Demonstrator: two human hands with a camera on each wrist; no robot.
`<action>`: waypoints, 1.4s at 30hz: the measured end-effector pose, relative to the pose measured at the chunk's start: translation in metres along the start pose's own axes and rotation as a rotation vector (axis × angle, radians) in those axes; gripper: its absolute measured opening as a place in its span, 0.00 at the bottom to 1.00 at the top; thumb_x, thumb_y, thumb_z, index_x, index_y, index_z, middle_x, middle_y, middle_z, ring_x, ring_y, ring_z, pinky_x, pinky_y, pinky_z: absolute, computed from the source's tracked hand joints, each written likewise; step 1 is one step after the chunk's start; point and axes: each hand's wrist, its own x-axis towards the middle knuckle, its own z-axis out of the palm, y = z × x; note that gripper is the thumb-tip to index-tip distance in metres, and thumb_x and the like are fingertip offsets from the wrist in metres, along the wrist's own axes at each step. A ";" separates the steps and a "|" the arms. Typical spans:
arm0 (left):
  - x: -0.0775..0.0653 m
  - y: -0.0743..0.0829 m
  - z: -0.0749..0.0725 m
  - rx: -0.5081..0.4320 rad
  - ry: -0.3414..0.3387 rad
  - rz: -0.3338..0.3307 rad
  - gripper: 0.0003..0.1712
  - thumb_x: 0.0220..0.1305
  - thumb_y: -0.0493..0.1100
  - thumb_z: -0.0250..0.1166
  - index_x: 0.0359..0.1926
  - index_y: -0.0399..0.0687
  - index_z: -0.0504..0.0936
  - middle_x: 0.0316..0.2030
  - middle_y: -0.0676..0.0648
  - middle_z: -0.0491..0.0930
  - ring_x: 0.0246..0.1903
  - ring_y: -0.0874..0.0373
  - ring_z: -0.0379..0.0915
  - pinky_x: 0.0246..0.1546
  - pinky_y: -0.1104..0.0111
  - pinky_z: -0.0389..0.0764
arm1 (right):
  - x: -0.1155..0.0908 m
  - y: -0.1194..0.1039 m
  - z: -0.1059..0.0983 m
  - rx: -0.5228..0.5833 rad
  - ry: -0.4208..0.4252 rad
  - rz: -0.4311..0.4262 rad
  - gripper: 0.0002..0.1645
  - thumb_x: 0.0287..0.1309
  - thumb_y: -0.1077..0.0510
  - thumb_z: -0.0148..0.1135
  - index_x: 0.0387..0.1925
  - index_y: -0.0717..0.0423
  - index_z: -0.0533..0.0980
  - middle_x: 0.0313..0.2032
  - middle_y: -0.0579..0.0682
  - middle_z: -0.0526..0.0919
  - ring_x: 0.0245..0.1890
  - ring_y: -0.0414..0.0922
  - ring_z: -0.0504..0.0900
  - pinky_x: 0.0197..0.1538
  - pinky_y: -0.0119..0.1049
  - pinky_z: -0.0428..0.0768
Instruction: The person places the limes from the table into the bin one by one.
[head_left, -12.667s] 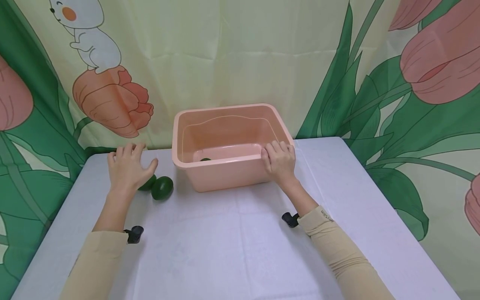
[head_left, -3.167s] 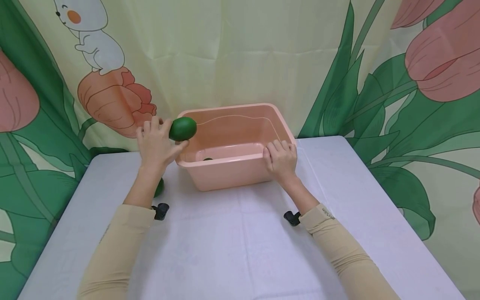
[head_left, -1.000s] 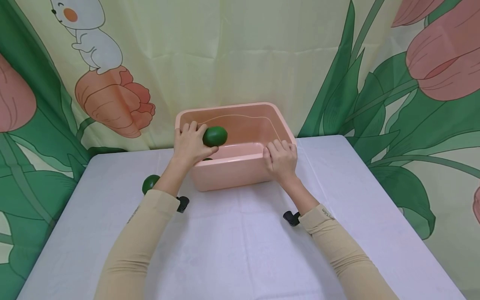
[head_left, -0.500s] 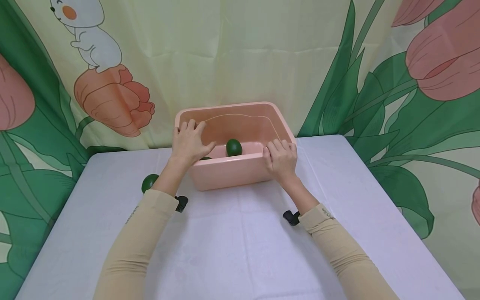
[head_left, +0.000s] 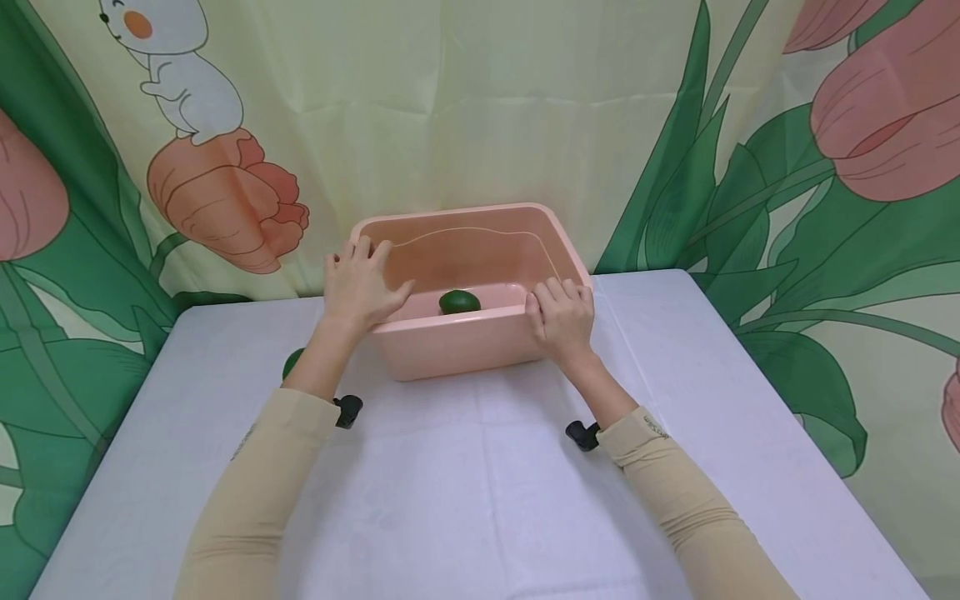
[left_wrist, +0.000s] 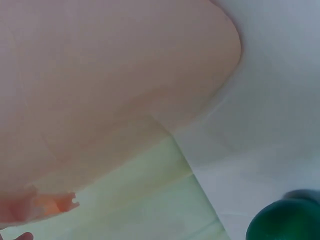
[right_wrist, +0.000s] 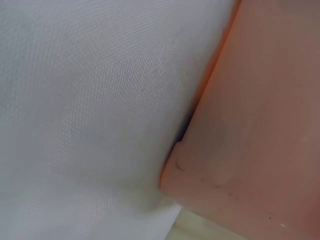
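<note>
A pink plastic bin [head_left: 461, 350] stands near the table's far edge. My right hand [head_left: 562, 321] grips its right front rim, fingers curled over the edge. Over the left rim is my left hand [head_left: 358, 287], its fingers spread and thumb out, holding nothing. One smooth dark green oval fruit [head_left: 459, 302], like an avocado, lies on the bin floor. Another green fruit [head_left: 292, 362] sits on the table, partly hidden behind my left wrist; the left wrist view shows that fruit [left_wrist: 287, 222] beside the bin wall [left_wrist: 100, 75]. In the right wrist view the bin's side [right_wrist: 250, 125] fills the right.
A white cloth [head_left: 450, 492] covers the table, its far edge close behind the bin. Behind hangs a printed curtain [head_left: 480, 108] with tulips and a cartoon animal. Small black wrist cameras [head_left: 348, 412] jut from both cuffs.
My left hand carried a green fruit from the table over the bin and let it drop in. The fruit rolled slightly left; the hand drew back left. The right hand stayed on the rim.
</note>
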 end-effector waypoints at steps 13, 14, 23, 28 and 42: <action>-0.019 -0.022 -0.011 0.003 0.050 -0.081 0.35 0.55 0.61 0.54 0.59 0.47 0.65 0.51 0.38 0.65 0.52 0.41 0.58 0.52 0.45 0.55 | 0.000 -0.001 0.000 -0.002 -0.002 0.019 0.16 0.56 0.54 0.42 0.19 0.58 0.69 0.19 0.52 0.68 0.23 0.50 0.65 0.33 0.45 0.66; -0.021 -0.024 -0.012 -0.006 0.057 -0.087 0.35 0.55 0.61 0.54 0.59 0.46 0.66 0.52 0.38 0.65 0.52 0.41 0.59 0.52 0.44 0.55 | 0.000 -0.001 0.000 -0.003 0.000 0.019 0.16 0.56 0.54 0.42 0.19 0.58 0.69 0.19 0.52 0.68 0.23 0.50 0.65 0.33 0.46 0.66; -0.039 -0.037 -0.019 -0.064 0.105 -0.141 0.33 0.57 0.60 0.53 0.57 0.44 0.67 0.51 0.37 0.64 0.53 0.40 0.55 0.53 0.44 0.52 | 0.000 -0.002 -0.001 -0.005 -0.008 0.018 0.15 0.55 0.55 0.43 0.19 0.58 0.69 0.20 0.52 0.68 0.23 0.50 0.66 0.33 0.45 0.65; -0.048 -0.043 -0.019 -0.082 0.099 -0.185 0.34 0.57 0.61 0.52 0.57 0.44 0.66 0.52 0.36 0.63 0.53 0.39 0.55 0.52 0.43 0.54 | 0.000 -0.001 0.000 -0.003 -0.002 0.012 0.14 0.54 0.56 0.44 0.19 0.58 0.69 0.20 0.52 0.68 0.23 0.50 0.65 0.33 0.45 0.65; -0.070 -0.054 -0.007 -0.138 0.167 -0.245 0.29 0.56 0.54 0.52 0.55 0.41 0.68 0.51 0.34 0.64 0.49 0.37 0.57 0.48 0.44 0.55 | -0.001 0.000 0.001 -0.017 -0.012 0.014 0.19 0.59 0.53 0.39 0.19 0.58 0.68 0.20 0.52 0.68 0.23 0.50 0.65 0.33 0.45 0.65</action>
